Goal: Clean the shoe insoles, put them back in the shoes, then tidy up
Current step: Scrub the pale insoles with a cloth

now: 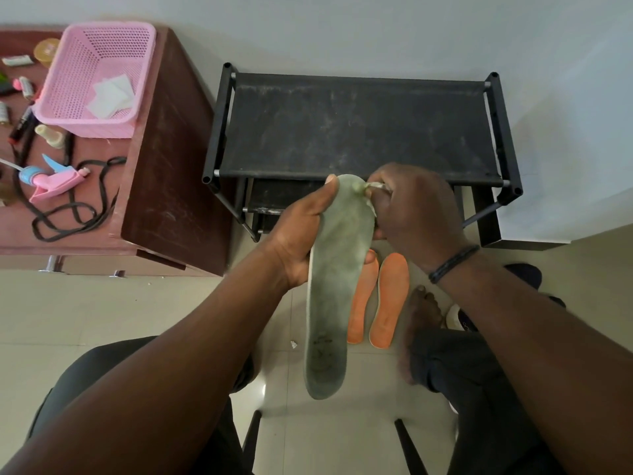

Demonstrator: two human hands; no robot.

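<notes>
Pale floor tiles (137, 303) run up to a plain wall, with a black shoe rack (356, 132) standing against it and a brown table (164, 186) to its left carrying a pink basket (96, 80), a pink spray bottle (54, 183) and black laces (68, 214).

By my reading the cleaning is partway through: a grey-green insole (335, 286) is in hand, and two orange insoles (390, 299) lie on the floor just beyond it, whether cleaned I cannot tell. No insole is back in a shoe, and the tidying remains.

The left hand (301, 241) wraps the insole's upper half, thumb pressed near the toe end, heel end hanging toward the person. The right hand (414, 210) curls around a small whitish wipe (371, 186), pressing it against the toe end.
</notes>
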